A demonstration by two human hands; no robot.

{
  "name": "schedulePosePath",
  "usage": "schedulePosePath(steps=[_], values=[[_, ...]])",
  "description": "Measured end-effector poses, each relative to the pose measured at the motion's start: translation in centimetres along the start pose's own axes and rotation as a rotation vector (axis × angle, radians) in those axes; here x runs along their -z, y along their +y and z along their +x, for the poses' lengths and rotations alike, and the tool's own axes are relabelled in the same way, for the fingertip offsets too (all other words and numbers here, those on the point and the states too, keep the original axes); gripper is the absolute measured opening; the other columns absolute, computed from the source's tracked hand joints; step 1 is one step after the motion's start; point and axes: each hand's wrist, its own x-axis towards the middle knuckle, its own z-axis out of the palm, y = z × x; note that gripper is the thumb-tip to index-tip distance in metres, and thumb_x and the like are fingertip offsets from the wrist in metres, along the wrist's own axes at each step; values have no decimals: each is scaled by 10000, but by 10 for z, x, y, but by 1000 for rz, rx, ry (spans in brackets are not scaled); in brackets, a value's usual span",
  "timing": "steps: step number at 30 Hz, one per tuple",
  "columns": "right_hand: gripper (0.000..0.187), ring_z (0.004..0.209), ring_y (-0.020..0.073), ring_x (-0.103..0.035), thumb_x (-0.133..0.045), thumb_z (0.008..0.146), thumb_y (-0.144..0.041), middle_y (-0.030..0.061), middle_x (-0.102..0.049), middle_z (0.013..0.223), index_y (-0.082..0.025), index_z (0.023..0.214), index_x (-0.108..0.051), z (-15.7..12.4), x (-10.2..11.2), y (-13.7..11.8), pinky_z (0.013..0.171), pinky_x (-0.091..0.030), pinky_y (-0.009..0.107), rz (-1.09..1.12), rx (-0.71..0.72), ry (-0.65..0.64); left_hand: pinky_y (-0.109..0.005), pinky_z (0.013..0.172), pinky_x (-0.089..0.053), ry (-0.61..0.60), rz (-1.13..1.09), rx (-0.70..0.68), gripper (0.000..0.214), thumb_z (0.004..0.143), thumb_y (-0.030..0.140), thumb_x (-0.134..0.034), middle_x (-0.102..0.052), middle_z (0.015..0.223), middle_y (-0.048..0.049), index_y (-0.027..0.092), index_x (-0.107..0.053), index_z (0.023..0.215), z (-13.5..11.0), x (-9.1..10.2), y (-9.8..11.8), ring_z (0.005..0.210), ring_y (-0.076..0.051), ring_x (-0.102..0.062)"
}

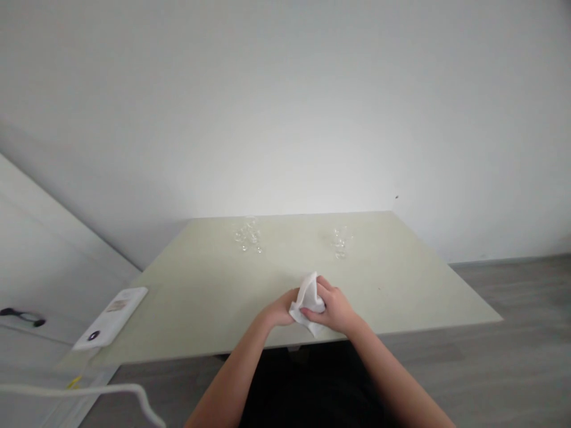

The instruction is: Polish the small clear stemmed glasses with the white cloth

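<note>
A crumpled white cloth (pixel 306 312) is gathered between my hands just above the table's near edge. My right hand (pixel 333 306) closes around it from the right, with the thumb pressed on the front and the fingers over the top. From the left, my left hand (pixel 281 309) grips the same cloth, its fingers mostly hidden behind the folds. Whether anything is wrapped inside cannot be seen. Beyond my hands stand a cluster of clear glassware (pixel 248 235) on the left and a smaller clear glassware group (pixel 341 242) on the right; single pieces are hard to separate.
The pale table (pixel 187 297) backs onto a white wall. On its left edge lies a white flat box-like device (pixel 111 318) with a dark round spot. A white cable (pixel 89 390) curves across the lower left, near a cabinet door with a black handle (pixel 22 317).
</note>
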Motion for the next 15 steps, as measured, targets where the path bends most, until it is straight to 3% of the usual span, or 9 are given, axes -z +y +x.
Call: schedulePosePath(steps=[2,6,8,11,13,15], values=[[367,915,208,-600,-674,748,-345,69,-591,1083,-222,1074,-560,0,-4,1,788,-473,312,11,-42,47,-295,941,-455,-14,-14,-55,399,759,176,-599,-678,1131,-59,178,-600,1158,0,7,3,1068,-231,-600],[276,814,210,-616,-558,831,-340,62,-641,920,-187,1060,-543,5,-16,7,716,-477,317,110,-336,244,-371,1018,-391,328,227,62,334,863,183,-463,-636,1191,-112,175,-578,1176,5,-6,11,1155,-247,-553],[277,823,228,-626,-559,834,-365,85,-646,948,-179,1039,-562,7,-13,5,715,-472,325,38,-347,235,-363,984,-419,394,205,105,360,872,181,-448,-643,1158,-110,170,-527,1223,6,-19,10,1108,-233,-578],[282,837,236,-628,-600,816,-409,105,-619,1029,-187,990,-594,6,3,-4,714,-462,322,-154,-142,93,-298,899,-480,249,-64,26,391,857,222,-509,-678,1078,-71,171,-499,1244,3,-24,6,981,-188,-626],[282,849,232,-622,-615,807,-422,100,-603,1049,-194,974,-601,5,11,-8,713,-461,314,-194,-3,12,-290,908,-483,87,-191,-104,391,824,227,-561,-682,1086,-66,162,-539,1209,0,-15,6,985,-187,-623],[312,875,232,-614,-655,769,-393,92,-592,1063,-198,1003,-587,5,10,-7,722,-464,311,-164,27,15,-306,918,-483,-3,-173,-130,378,790,207,-594,-680,1103,-73,157,-581,1165,-2,-3,9,1010,-207,-617]])
